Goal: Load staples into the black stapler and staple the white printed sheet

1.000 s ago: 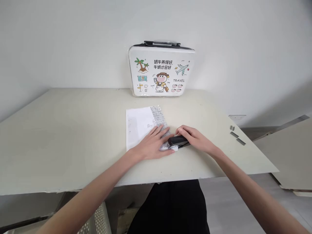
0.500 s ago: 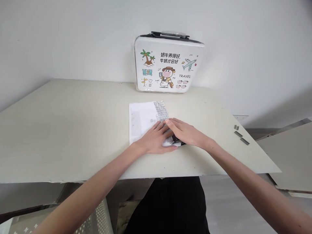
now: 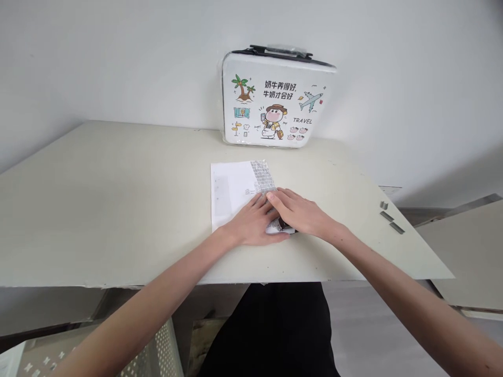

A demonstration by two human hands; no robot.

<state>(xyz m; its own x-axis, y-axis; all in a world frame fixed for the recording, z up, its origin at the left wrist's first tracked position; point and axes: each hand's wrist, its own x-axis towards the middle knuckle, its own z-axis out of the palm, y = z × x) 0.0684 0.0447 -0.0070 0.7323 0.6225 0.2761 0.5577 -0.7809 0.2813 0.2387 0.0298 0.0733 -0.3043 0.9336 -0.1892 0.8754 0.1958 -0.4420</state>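
A white sheet of paper lies on the table in front of me, its right part covered with grey print. My left hand rests flat on the paper, palm down, with the fingers stretched and the thumb apart. Reaching in from the right, my right hand also lies palm down, with fingers extended and its thumb tip touching the left fingers. Between the hands, a dark patch shows at the paper's lower right; I cannot tell whether it is print or an object. The right hand hides most of that corner.
A white case with cartoon cow and travel pictures stands against the wall behind the paper. Several small grey metal strips lie near the right edge of the pale table. Below left is a perforated plastic basket.
The view has shifted slightly, so the case and paper sit a little further right. Both hands keep nearly the same position on the paper.
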